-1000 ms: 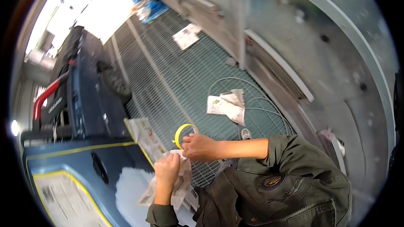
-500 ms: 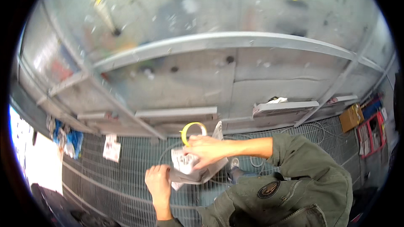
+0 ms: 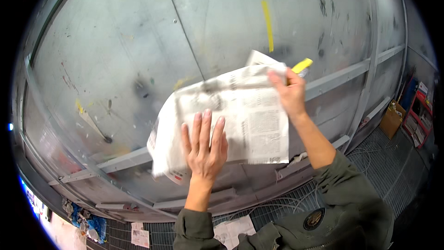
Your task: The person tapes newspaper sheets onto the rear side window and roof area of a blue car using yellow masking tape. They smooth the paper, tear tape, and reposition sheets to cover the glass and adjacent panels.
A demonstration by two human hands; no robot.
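A sheet of newspaper [image 3: 231, 111] is spread out in front of the grey metal wall, its left edge curling and its upper corner folded. My left hand [image 3: 203, 146] lies on its lower part with fingers stretched and somewhat spread. At the upper right corner my right hand [image 3: 291, 90] pinches the paper, thumb on the front. A roll of yellow masking tape [image 3: 303, 65] shows behind that hand's fingers, mostly hidden; it appears to be held there too. Whether the whole sheet touches the wall is hidden.
The wall [image 3: 134, 32] carries a strip of yellow tape [image 3: 268, 25] and a projecting metal rail [image 3: 340, 76]. More newspaper [image 3: 236, 231] lies on the grated floor, with hoses [image 3: 296, 202] near it. At right stand a cardboard box [image 3: 392, 119] and a red rack [image 3: 418, 115].
Both hands have risen from low over the floor to the wall with the newspaper, which is now unfolded wide. The tape roll has moved up and right. The view has tilted upward.
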